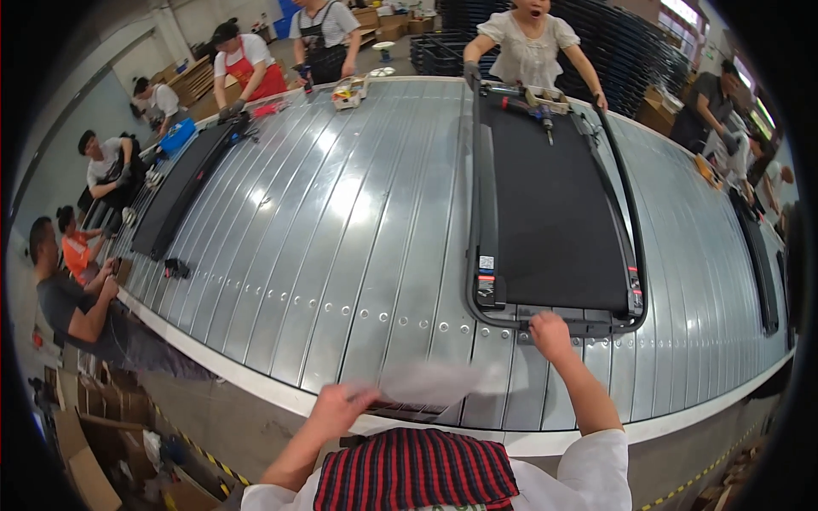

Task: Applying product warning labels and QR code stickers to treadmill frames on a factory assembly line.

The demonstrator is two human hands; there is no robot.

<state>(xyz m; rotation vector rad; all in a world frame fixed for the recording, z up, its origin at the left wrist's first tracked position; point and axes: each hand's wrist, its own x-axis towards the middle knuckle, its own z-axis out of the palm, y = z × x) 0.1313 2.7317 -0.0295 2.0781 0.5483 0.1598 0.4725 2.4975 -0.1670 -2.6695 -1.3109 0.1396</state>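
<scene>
My left hand [339,410] is closed on one end of a whitish, see-through plastic sheet or bag [439,383], smeared by motion, at the table's near edge. My right hand [550,335] is curled just at the near bar of a black tubular frame [596,327]; anything in its fingers is hidden. Within that frame lies a treadmill deck [554,217] with a black belt. A power drill [544,117] and a small parts tray [550,100] rest on its far end. There, a person in a white top has hands on the frame.
The wide metal-slat table [366,255] has a pale rim. Another treadmill deck [189,183] lies at left, and one [754,264] at right. A parts basket [348,93] and blue bin [177,136] sit along the far side, where several people stand. Cardboard boxes [115,443] fill the lower left.
</scene>
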